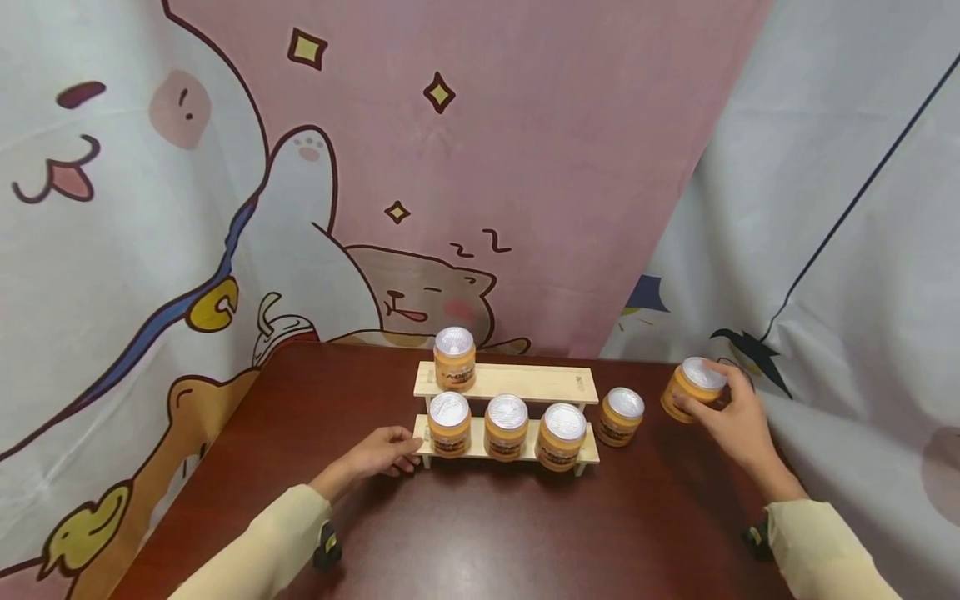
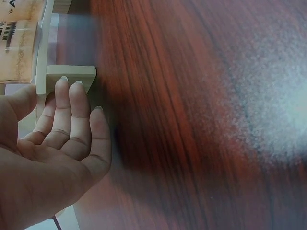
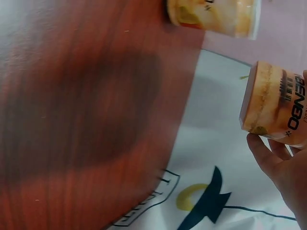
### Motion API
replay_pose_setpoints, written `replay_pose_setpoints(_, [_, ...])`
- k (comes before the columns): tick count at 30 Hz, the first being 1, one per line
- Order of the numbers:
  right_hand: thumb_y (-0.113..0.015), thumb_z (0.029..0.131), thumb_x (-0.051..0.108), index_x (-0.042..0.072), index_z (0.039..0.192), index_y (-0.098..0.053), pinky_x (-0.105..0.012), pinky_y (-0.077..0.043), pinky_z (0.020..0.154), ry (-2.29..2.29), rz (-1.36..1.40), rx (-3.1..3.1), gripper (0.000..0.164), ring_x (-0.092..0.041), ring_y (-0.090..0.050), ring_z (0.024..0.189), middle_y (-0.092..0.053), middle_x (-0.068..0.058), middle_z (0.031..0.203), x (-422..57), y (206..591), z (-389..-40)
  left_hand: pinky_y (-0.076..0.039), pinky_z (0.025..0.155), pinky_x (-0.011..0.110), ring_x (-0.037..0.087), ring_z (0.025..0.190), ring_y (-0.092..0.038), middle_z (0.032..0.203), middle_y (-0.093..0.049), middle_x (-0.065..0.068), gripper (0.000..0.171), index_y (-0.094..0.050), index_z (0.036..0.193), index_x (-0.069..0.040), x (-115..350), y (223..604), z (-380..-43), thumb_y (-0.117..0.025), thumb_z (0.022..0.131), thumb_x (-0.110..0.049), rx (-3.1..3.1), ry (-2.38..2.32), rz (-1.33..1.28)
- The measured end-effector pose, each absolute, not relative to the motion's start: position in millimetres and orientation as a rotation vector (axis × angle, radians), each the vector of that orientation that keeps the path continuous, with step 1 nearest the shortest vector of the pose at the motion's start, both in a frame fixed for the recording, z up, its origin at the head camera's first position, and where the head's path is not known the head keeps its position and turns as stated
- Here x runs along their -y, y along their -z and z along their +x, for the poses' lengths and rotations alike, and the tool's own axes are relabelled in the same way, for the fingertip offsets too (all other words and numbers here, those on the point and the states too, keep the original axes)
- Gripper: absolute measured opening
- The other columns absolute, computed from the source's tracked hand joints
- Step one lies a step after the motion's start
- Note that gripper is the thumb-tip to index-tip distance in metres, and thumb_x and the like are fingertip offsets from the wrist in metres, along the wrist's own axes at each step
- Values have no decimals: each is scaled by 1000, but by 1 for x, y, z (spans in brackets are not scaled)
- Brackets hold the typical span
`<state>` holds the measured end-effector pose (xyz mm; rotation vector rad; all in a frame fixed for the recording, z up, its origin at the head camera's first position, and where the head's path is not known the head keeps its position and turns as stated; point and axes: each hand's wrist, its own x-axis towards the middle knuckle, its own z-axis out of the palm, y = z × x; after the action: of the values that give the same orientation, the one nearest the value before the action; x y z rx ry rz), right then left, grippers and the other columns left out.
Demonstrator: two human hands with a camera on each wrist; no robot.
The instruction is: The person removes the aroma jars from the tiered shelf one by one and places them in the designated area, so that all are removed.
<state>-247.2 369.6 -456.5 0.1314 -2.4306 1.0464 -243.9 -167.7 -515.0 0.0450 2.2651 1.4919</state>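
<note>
At the right, my right hand grips an orange jar with a clear lid, thumb on one side and fingers on the other. The right wrist view shows this jar tilted and raised off the table, dark lettering on its label. My left hand holds the left end of a two-step wooden rack. In the left wrist view, the thumb lies at the board's edge and the fingertips reach the rack's leg. One jar stands on the upper step, at its left.
Three similar jars, among them a middle one, line the lower step. Another jar stands on the dark wooden table just right of the rack. A printed cloth hangs behind the table and down both sides.
</note>
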Motion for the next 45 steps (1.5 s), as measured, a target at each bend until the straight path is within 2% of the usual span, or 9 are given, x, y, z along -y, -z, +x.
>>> replay_pose_setpoints(5, [-83,82,14,1,140,-47,-4,-40,67,-1009,83,2480,69,20,-44,87,-55,-24,125,-375,470,-248,-54,70,37,22,81,-70,94,-74,15,29,-59,105,1,169,513,-244,-59,102,-27,-2262,-1498,53])
replay_pose_setpoints(12, [-84,82,17,0,138,-47,-4,-36,69,-955,54,2510,70,14,-41,91,-55,-24,124,-374,487,-249,-54,70,36,21,80,-70,92,-74,13,28,-60,103,0,170,515,-246,-59,101,-27,-2264,-1497,48])
replay_pose_setpoints(14, [-83,82,17,0,138,-47,-5,-36,70,-954,55,2518,69,5,-47,95,-56,-24,124,-373,491,-249,-54,69,35,19,80,-70,91,-74,12,27,-60,103,0,170,516,-247,-58,102,-27,-2263,-1498,51])
replay_pose_setpoints(17, [-83,83,18,-2,137,-46,-8,-36,71,-941,54,2539,68,-19,-54,101,-55,-25,125,-372,497,-249,-54,68,34,16,77,-69,91,-74,11,27,-60,104,1,170,518,-247,-59,102,-27,-2251,-1509,63])
replay_pose_setpoints(19, [-82,83,17,-3,136,-46,-12,-36,72,-932,55,2555,67,-33,-55,104,-54,-26,125,-372,501,-249,-54,68,33,15,76,-68,92,-74,12,28,-60,105,1,171,519,-248,-59,101,-27,-2243,-1514,72])
replay_pose_setpoints(21, [-82,83,17,-3,135,-45,-15,-35,74,-927,51,2565,67,-40,-54,108,-53,-28,126,-373,504,-248,-54,68,33,14,76,-68,92,-74,12,29,-59,106,1,171,520,-248,-59,101,-28,-2236,-1518,78])
replay_pose_setpoints(27, [-81,84,19,-3,136,-44,-19,-36,76,-941,38,2587,67,-41,-53,110,-52,-28,127,-372,510,-247,-55,70,37,16,77,-69,95,-74,18,31,-59,107,2,171,521,-246,-59,102,-29,-2238,-1522,85])
replay_pose_setpoints(45, [-81,84,14,-3,136,-44,-15,-36,75,-975,28,2576,66,-42,-54,110,-51,-28,126,-371,524,-250,-54,69,35,15,77,-68,91,-74,10,28,-61,104,-1,170,521,-248,-59,101,-28,-2264,-1487,58])
